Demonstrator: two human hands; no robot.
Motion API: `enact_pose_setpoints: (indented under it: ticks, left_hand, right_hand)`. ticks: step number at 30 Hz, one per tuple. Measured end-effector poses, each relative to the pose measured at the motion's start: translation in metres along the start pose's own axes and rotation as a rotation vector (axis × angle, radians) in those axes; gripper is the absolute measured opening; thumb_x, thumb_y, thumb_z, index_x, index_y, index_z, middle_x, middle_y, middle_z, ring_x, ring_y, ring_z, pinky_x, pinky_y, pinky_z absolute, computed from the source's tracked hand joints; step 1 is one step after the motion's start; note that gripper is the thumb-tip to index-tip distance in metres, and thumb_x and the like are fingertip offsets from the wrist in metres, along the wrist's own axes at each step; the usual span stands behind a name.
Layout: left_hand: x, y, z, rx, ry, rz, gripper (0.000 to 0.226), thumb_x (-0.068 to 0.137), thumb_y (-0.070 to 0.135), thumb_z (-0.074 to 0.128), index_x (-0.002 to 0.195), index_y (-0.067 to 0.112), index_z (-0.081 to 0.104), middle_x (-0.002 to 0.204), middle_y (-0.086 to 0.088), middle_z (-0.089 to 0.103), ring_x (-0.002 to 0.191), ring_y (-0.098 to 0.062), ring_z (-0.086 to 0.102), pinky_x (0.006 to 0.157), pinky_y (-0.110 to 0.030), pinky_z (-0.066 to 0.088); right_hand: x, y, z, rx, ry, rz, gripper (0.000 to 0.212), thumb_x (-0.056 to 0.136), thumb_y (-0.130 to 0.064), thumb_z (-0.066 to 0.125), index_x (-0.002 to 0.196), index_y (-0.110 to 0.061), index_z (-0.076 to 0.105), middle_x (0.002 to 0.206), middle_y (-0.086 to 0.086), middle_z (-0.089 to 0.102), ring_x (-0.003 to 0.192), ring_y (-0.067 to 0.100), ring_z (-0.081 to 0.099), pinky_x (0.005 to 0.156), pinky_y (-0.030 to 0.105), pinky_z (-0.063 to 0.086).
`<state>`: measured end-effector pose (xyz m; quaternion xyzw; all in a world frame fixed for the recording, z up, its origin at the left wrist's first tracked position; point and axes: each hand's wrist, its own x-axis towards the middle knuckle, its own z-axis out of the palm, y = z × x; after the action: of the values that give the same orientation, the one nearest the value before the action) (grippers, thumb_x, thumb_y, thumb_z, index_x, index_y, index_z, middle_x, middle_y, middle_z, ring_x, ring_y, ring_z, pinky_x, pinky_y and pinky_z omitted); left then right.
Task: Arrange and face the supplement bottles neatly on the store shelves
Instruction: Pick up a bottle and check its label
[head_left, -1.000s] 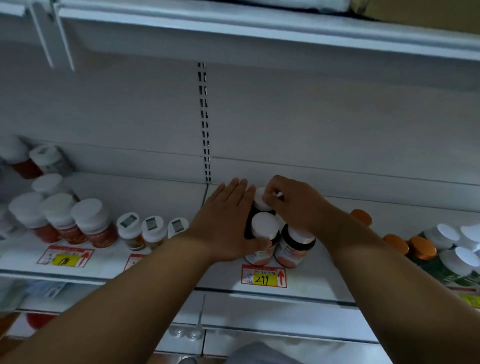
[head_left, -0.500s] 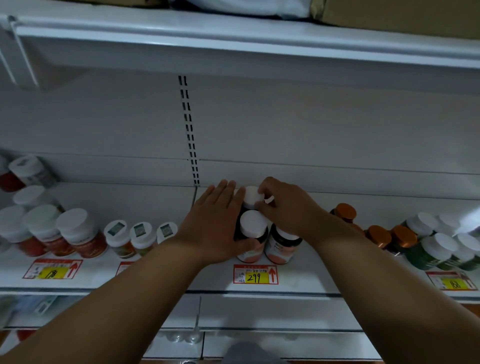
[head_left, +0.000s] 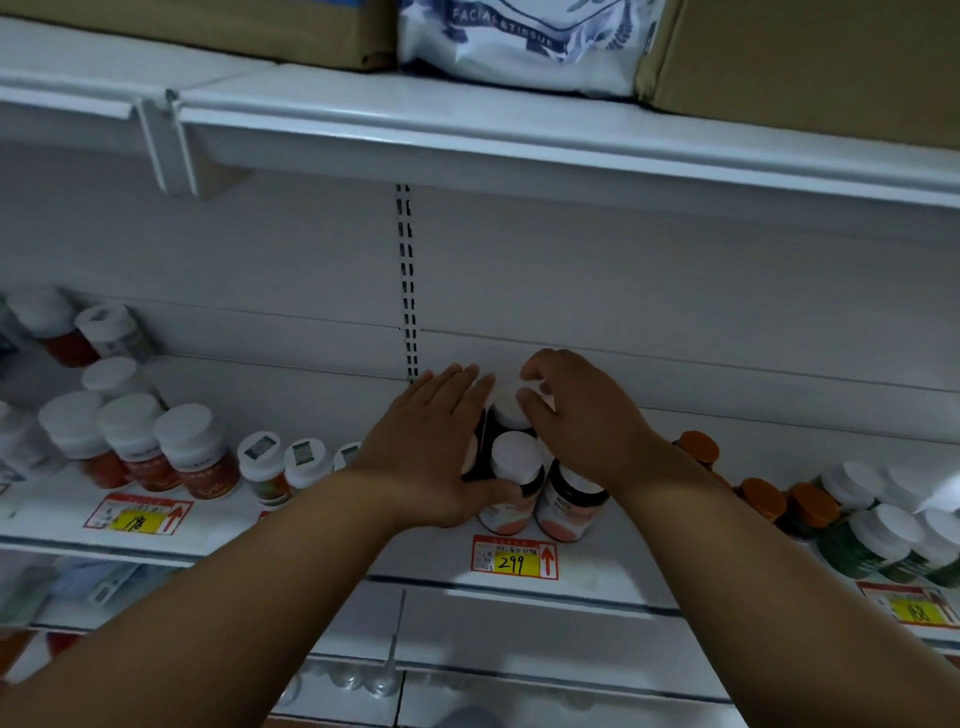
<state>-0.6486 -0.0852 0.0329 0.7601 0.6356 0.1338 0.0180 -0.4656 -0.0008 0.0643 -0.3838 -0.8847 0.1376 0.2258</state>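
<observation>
Head view looking up along a white, smooth metal shelf in dim light. Left hand lying flat with straight fingers, pressing against the left side of a small cluster of round dark bottles, thumb touching the front bottle's lower body. Right hand arching over the cluster, fingers curling round the white cap of the rear bottle and gripping it. Cluster standing upright near the shelf's front edge, directly above a red and yellow price tag reading 299; front two bottles showing glossy dark bodies, peach-coloured labels and flat white round caps, touching each other. To the left, well apart, red-bodied jars with wide white lids sitting in a loose group, then smaller white-capped bottles with square stickers on top just beside the left wrist. To the right, orange-capped bottles and green bottles with white caps crowding together, some tilting. Slotted upright strip running down the pale back panel. On the upper shelf, matte brown cardboard boxes flanking a soft plastic pack of facial tissue.
</observation>
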Motion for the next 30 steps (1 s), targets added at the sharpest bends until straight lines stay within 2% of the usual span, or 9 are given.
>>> enact_pose_setpoints:
  ticks: [3, 5, 7, 10, 14, 16, 20, 24, 30]
  left_hand:
    - [-0.024, -0.008, -0.021, -0.077, 0.077, -0.085, 0.103, 0.076, 0.081, 0.043, 0.154, 0.023, 0.008, 0.16, 0.002, 0.013, 0.145, -0.015, 0.009, 0.112, -0.021, -0.011]
    - [-0.044, -0.019, -0.037, -0.067, 0.149, -0.12, 0.092, 0.081, 0.07, 0.05, 0.149, 0.013, 0.03, 0.152, -0.007, 0.036, 0.139, -0.024, 0.033, 0.116, -0.032, 0.013]
    - [-0.065, -0.037, -0.051, -0.038, 0.21, -0.139, 0.082, 0.081, 0.062, 0.053, 0.14, 0.006, 0.047, 0.138, -0.014, 0.053, 0.125, -0.031, 0.05, 0.107, -0.04, 0.034]
    - [-0.097, -0.076, -0.07, -0.045, 0.233, -0.204, 0.07, 0.081, 0.053, 0.059, 0.132, 0.006, 0.056, 0.124, -0.013, 0.062, 0.113, -0.033, 0.058, 0.096, -0.04, 0.045]
    - [-0.143, -0.14, -0.095, -0.042, 0.277, -0.266, 0.057, 0.081, 0.048, 0.057, 0.126, 0.013, 0.059, 0.115, -0.008, 0.067, 0.105, -0.029, 0.06, 0.088, -0.035, 0.048]
    - [-0.169, -0.179, -0.109, -0.035, 0.293, -0.295, 0.054, 0.081, 0.047, 0.057, 0.124, 0.015, 0.06, 0.111, -0.006, 0.067, 0.103, -0.027, 0.061, 0.085, -0.035, 0.048]
    - [-0.212, -0.248, -0.133, -0.013, 0.32, -0.326, 0.051, 0.083, 0.043, 0.058, 0.124, 0.015, 0.06, 0.114, -0.007, 0.067, 0.106, -0.028, 0.059, 0.089, -0.039, 0.048]
    - [-0.237, -0.293, -0.148, -0.044, 0.318, -0.358, 0.049, 0.085, 0.043, 0.059, 0.126, 0.016, 0.059, 0.118, -0.007, 0.064, 0.11, -0.026, 0.056, 0.092, -0.039, 0.046]
    - [-0.239, -0.336, -0.15, -0.054, 0.317, -0.385, 0.046, 0.085, 0.041, 0.059, 0.126, 0.02, 0.059, 0.118, -0.003, 0.065, 0.106, -0.025, 0.058, 0.088, -0.034, 0.046]
  right_hand:
    - [0.009, -0.025, -0.002, 0.039, 0.045, -0.052, 0.023, 0.097, -0.028, 0.05, 0.113, -0.013, 0.056, 0.107, 0.004, 0.057, 0.093, 0.018, 0.056, 0.076, 0.033, 0.046]
    - [0.016, -0.049, 0.001, 0.065, 0.06, -0.084, 0.022, 0.097, -0.028, 0.05, 0.114, -0.014, 0.056, 0.107, 0.003, 0.057, 0.094, 0.016, 0.055, 0.075, 0.028, 0.043]
    - [0.025, -0.078, 0.01, 0.084, 0.053, -0.117, 0.022, 0.097, -0.027, 0.051, 0.113, -0.015, 0.057, 0.107, 0.002, 0.057, 0.095, 0.015, 0.055, 0.075, 0.027, 0.041]
    - [0.042, -0.125, 0.034, 0.101, 0.022, -0.152, 0.02, 0.097, -0.029, 0.051, 0.112, -0.017, 0.057, 0.104, -0.002, 0.056, 0.094, 0.012, 0.054, 0.073, 0.025, 0.038]
    - [0.072, -0.201, 0.08, 0.113, 0.005, -0.173, 0.019, 0.096, -0.036, 0.051, 0.11, -0.025, 0.054, 0.1, -0.011, 0.049, 0.09, 0.004, 0.049, 0.063, 0.016, 0.031]
    - [0.088, -0.245, 0.109, 0.153, -0.01, -0.173, 0.018, 0.094, -0.037, 0.052, 0.109, -0.028, 0.054, 0.1, -0.013, 0.049, 0.087, -0.001, 0.046, 0.064, 0.009, 0.031]
    - [0.117, -0.324, 0.161, 0.184, -0.059, -0.178, 0.016, 0.091, -0.039, 0.055, 0.104, -0.03, 0.056, 0.099, -0.01, 0.053, 0.084, -0.001, 0.047, 0.071, 0.021, 0.037]
    - [0.146, -0.362, 0.188, 0.174, -0.082, -0.162, 0.011, 0.091, -0.039, 0.056, 0.099, -0.031, 0.055, 0.1, -0.008, 0.055, 0.084, 0.001, 0.051, 0.068, 0.021, 0.036]
    - [0.229, -0.367, 0.223, -0.027, -0.184, -0.157, 0.038, 0.093, -0.034, 0.055, 0.126, -0.016, 0.054, 0.12, 0.007, 0.056, 0.105, 0.022, 0.056, 0.077, 0.026, 0.036]
